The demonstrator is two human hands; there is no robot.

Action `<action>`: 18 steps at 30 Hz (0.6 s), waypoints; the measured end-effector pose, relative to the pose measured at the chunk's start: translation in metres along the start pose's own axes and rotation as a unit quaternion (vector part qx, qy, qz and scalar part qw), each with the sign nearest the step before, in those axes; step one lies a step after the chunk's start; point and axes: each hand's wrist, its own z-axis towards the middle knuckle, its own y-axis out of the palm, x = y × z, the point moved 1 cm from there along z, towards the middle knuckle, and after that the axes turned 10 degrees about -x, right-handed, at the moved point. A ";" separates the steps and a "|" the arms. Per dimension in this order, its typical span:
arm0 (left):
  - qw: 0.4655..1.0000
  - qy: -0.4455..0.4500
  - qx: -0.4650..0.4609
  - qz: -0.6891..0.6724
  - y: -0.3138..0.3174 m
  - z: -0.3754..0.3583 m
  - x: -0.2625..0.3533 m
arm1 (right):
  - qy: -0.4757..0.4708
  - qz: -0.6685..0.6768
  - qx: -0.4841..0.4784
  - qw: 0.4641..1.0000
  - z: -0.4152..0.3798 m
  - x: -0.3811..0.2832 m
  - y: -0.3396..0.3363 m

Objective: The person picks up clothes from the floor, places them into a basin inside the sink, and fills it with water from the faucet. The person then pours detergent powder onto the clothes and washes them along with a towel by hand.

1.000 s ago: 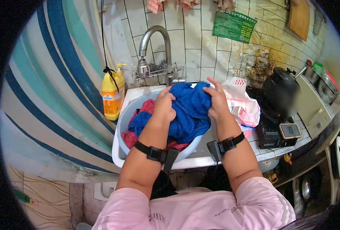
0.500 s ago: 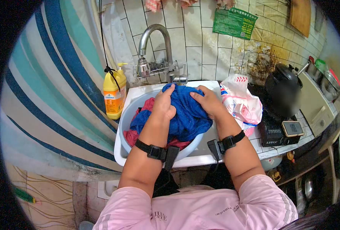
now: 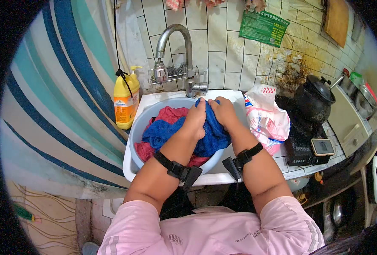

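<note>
A blue cloth [image 3: 212, 138], textured like a towel, lies bunched in a light blue basin [image 3: 134, 144]. Under and beside it is red-pink cloth [image 3: 171, 114]. My left hand [image 3: 197, 119] is closed on the blue cloth near the basin's far rim. Right beside it, my right hand [image 3: 222, 111] grips the same cloth, fingers curled over a bunched part. The lower part of the blue cloth hangs down into the basin. The basin stands in a white sink [image 3: 218, 178].
Behind the basin rises a faucet [image 3: 173, 55] with a wire rack. A yellow pump bottle [image 3: 126, 102] stands left. To the right are a white and pink plastic bag [image 3: 267, 117], a black pot [image 3: 315, 97] on a stove and a phone [image 3: 323, 147].
My hands have come closer together at the far side of the basin, gathering the blue cloth between them. More of the red-pink cloth shows at the left.
</note>
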 end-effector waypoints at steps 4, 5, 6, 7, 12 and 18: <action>0.997 0.035 0.025 0.066 -0.013 0.018 -0.007 | -0.078 -0.032 0.080 0.993 -0.026 -0.014 -0.003; 0.997 0.036 0.024 0.065 -0.021 0.024 -0.011 | -0.079 -0.033 0.081 0.993 -0.038 -0.027 -0.003; 0.999 0.040 -0.036 -0.011 -0.030 0.031 -0.017 | -0.119 -0.056 0.065 0.989 -0.050 -0.044 -0.002; 0.991 0.043 -0.095 -0.087 -0.028 0.027 -0.015 | -0.159 -0.079 0.049 0.983 -0.055 -0.053 -0.002; 1.000 0.003 -0.008 -0.017 -0.013 0.010 -0.007 | -0.084 -0.064 0.013 0.994 -0.013 -0.025 -0.005; 0.997 0.008 -0.019 0.074 0.001 -0.001 0.000 | -0.046 -0.002 0.038 0.998 0.002 0.020 0.000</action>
